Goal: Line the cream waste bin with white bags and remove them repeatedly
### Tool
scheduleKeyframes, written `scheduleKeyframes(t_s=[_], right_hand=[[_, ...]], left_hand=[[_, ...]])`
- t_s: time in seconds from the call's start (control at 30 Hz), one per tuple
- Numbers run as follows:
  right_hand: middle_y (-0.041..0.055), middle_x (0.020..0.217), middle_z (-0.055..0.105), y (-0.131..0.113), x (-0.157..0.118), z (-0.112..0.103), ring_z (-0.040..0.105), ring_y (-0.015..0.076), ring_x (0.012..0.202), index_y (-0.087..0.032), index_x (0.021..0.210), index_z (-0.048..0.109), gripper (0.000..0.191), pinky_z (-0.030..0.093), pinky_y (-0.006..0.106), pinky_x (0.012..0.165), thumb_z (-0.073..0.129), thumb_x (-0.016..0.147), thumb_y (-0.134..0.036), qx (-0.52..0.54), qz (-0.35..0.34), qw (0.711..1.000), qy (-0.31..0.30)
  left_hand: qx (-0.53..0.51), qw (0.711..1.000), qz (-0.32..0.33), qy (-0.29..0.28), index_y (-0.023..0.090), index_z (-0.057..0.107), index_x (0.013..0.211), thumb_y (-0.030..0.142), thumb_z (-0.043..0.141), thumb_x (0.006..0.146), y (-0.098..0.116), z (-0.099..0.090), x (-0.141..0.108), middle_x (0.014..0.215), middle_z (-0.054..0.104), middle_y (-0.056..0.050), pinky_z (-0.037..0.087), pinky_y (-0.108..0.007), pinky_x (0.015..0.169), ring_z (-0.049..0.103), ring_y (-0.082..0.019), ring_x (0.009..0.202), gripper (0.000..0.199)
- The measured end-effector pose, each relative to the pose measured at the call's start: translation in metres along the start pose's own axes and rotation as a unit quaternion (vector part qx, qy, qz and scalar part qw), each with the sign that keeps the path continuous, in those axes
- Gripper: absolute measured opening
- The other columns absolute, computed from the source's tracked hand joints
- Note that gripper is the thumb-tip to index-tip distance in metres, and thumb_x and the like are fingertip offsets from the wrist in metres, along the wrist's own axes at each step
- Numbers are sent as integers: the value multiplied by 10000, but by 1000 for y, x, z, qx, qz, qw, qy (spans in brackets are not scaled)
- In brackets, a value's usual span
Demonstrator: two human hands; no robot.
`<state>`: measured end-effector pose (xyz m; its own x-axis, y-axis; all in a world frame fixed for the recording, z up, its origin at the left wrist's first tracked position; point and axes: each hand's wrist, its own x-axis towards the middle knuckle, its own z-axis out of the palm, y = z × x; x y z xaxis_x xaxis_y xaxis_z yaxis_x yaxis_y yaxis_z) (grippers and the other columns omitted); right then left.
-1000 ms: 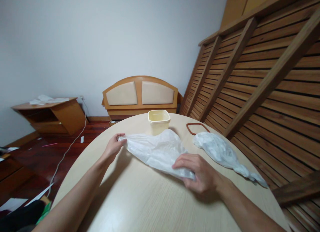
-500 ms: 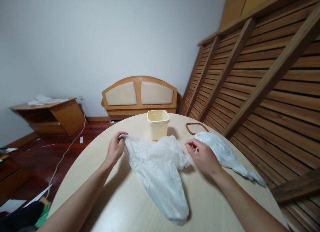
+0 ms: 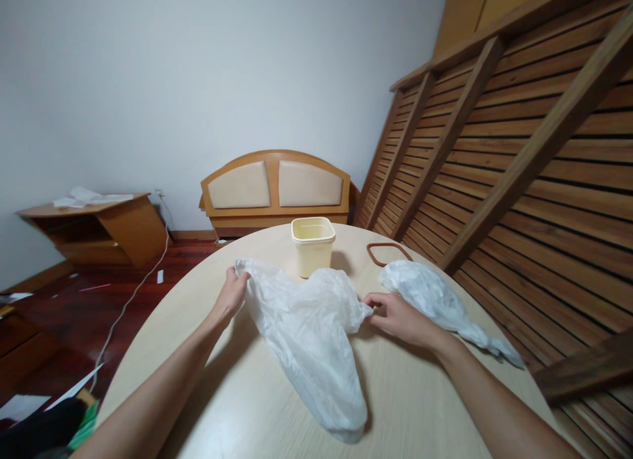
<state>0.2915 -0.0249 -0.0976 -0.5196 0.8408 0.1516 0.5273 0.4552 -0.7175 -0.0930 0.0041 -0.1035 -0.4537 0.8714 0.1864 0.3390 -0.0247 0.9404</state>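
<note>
A crumpled white plastic bag (image 3: 311, 334) is spread over the round table (image 3: 415, 406), its narrow end toward me. My left hand (image 3: 233, 293) pinches the bag's far left corner, lifting it a little. At the bag's right side, my right hand (image 3: 393, 316) is closed, thumb and fingertips on a corner of the plastic. Just behind the bag stands an upright, pale yellow square bin (image 3: 313, 248), open at the top; the bag hides part of its base.
Right of the bin lies a brown rounded-square ring (image 3: 389, 254). A second crumpled plastic bag (image 3: 435, 294) rests beyond my right hand. A slatted wooden panel (image 3: 519, 202) leans along the right. A headboard (image 3: 274, 188) stands behind the table.
My right hand has moved slightly down and left and now grips the bag's right corner. The bag's near end has shifted slightly left. The bin has stayed put.
</note>
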Motion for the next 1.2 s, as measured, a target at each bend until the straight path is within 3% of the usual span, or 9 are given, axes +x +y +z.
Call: scheduleKeyframes(t_s=[0.23, 0.4, 0.53, 0.67, 0.77, 0.9, 1.0, 1.1, 1.2], right_hand=[[42, 900, 713, 13, 6, -16, 655, 221, 885, -199, 925, 671, 138, 483, 339, 837, 580, 896, -300, -14, -34, 977, 208], [30, 840, 668, 22, 1, -34, 630, 218, 836, -211, 829, 648, 122, 473, 330, 784, 540, 878, -238, -47, -107, 930, 348], [19, 757, 604, 26, -5, -46, 585, 206, 732, -215, 741, 611, 170, 443, 318, 685, 511, 876, -239, -80, -136, 909, 386], [27, 743, 576, 23, -8, -49, 572, 217, 724, -217, 711, 573, 251, 431, 335, 678, 489, 918, -332, -120, -154, 915, 352], [48, 820, 629, 20, -6, -44, 611, 245, 813, -215, 812, 600, 242, 460, 366, 750, 480, 929, -388, -141, -151, 923, 325], [98, 1058, 692, 18, -3, -36, 637, 282, 1020, -208, 1066, 634, 295, 476, 440, 918, 490, 939, -433, -155, -157, 941, 257], [132, 1318, 632, 15, -2, -28, 564, 309, 1240, -213, 1316, 568, 508, 408, 503, 1078, 579, 906, -513, -169, -171, 959, 150], [152, 1529, 465, 11, -1, -18, 403, 344, 1419, -211, 1482, 453, 857, 303, 544, 1180, 705, 784, -639, -185, -144, 971, 42], [148, 1623, 325, 7, -1, -8, 266, 367, 1497, -208, 1554, 362, 1097, 229, 561, 1220, 750, 672, -732, -198, -93, 975, -30]], left_hand=[[-16, 998, 3, -66, 152, 586, 979, 271, 596, 689, -4, 5, -2, 869, 664, -35, 497, -289, 685, 631, -199, 779, 314], [-16, 999, 20, -42, 141, 625, 1010, 423, 626, 747, -2, -5, 6, 956, 723, -89, 521, -300, 712, 666, -245, 880, 386], [6, 1000, 18, -18, 129, 648, 1034, 425, 635, 764, -4, -14, 15, 975, 739, -106, 545, -326, 747, 682, -283, 950, 401], [39, 999, 15, -22, 109, 656, 1066, 314, 591, 786, -8, -14, 19, 1033, 739, -143, 566, -388, 797, 702, -293, 928, 352], [55, 998, 36, -12, 113, 575, 1267, 251, 577, 801, -8, -8, 14, 1269, 664, -183, 528, -442, 962, 664, -304, 1106, 487], [174, 958, 227, -11, 141, 488, 1407, 325, 566, 866, -2, 3, -6, 1526, 449, -180, 292, -513, 1206, 404, -328, 1432, 577], [274, 901, 323, -98, 160, 505, 1419, 450, 528, 922, 3, 12, -27, 1592, 359, -174, 263, -541, 1215, 324, -349, 1481, 577], [295, 869, 309, -250, 138, 370, 1521, 524, 489, 946, 6, 20, -43, 1586, 377, -196, 322, -526, 1190, 413, -332, 1436, 702], [300, 846, 282, -339, 128, 311, 1550, 595, 542, 897, 13, 24, -54, 1550, 433, -209, 334, -537, 1176, 437, -351, 1415, 836]])
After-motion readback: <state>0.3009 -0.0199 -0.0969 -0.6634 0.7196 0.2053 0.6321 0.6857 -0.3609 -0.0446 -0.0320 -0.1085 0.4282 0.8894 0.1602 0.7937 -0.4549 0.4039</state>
